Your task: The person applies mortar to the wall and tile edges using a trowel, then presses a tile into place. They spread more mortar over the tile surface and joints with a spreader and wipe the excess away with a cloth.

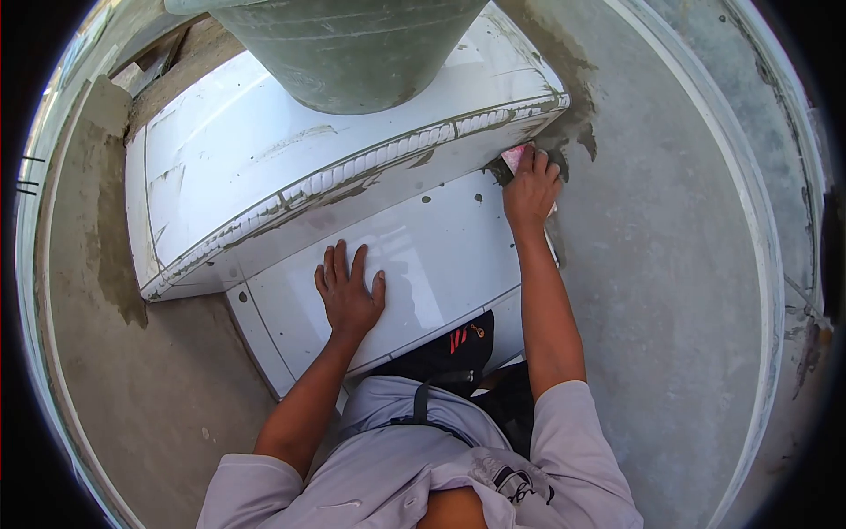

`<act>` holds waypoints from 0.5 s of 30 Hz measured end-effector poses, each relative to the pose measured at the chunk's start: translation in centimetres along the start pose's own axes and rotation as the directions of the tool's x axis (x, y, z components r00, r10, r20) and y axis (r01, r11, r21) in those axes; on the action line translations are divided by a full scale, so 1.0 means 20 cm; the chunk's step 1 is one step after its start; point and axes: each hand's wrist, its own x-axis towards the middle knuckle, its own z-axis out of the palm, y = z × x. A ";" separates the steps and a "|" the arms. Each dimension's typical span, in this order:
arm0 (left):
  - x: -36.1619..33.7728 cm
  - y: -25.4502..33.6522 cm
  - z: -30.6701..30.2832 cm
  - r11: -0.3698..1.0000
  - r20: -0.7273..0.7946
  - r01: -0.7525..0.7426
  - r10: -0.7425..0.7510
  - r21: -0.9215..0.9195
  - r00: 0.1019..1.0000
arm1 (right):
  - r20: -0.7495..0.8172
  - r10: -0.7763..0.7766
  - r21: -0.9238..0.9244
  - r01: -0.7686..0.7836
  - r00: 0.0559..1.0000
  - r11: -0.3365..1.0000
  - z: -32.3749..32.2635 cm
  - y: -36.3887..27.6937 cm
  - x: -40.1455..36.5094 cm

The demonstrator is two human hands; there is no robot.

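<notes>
My left hand (349, 295) lies flat with its fingers spread on the white tiled step (432, 234). At the far right corner of that step, my right hand (532, 189) has its fingers curled over a small pink-and-white piece (515, 157). The piece sits against the riser, close to the grey side wall; most of it is hidden under the fingers, so its kind cannot be made out. Dark wet mortar (498, 171) shows beside it. A pale edge runs along the step's right side beneath my right wrist.
A grey-green bucket (352, 57) stands on the higher tiled step (211, 167), whose front edge has a ribbed, mortar-smeared trim (352, 163). Grey cement walls flank the steps at left (194, 379) and right (661, 264). Small mortar crumbs dot the lower tiles.
</notes>
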 end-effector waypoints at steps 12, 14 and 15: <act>0.00 0.00 0.01 1.000 0.004 0.003 -0.003 0.016 1.000 | 0.220 0.039 0.253 -0.095 0.975 0.963 0.19 0.01 0.01; 0.00 -0.01 0.01 1.000 0.008 -0.001 0.001 0.029 1.000 | 0.251 0.030 0.264 -0.099 0.968 0.959 0.20 0.00 0.01; 0.00 -0.01 0.01 0.999 0.009 0.001 -0.002 0.035 1.000 | 0.275 -0.009 0.294 -0.075 0.961 0.953 0.18 -0.01 -0.01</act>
